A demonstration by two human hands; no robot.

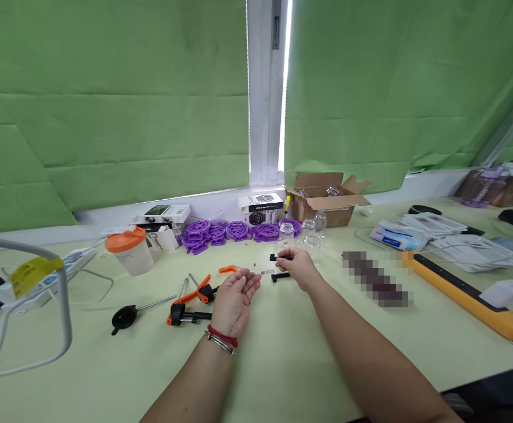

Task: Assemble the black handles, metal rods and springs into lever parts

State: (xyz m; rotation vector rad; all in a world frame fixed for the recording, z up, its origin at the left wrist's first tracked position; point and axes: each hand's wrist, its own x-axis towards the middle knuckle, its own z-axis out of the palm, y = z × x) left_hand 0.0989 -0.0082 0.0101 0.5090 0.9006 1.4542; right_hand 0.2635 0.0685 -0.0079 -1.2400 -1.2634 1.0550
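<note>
My right hand (299,268) pinches a small black plastic part (273,257) between thumb and fingertips, a little above the table. Under that hand lies a second black part (275,278), partly hidden by the fingers. A thin metal coil spring (267,271) is between my two hands, close to the left fingertips; whether they touch it I cannot tell. My left hand (235,299) is open, palm turned up and fingers stretched, with nothing visible in it. Beside its wrist are orange-and-black pieces with metal rods (190,299). An orange handle-like piece (228,269) lies just beyond the fingers.
Several purple plastic wheel-like parts (237,230) line the back, near clear glass jars (311,239) and an open cardboard box (324,208). A cup with an orange lid (130,252) and a black round-headed tool (124,317) are left. An orange-and-black bar (463,291) lies right.
</note>
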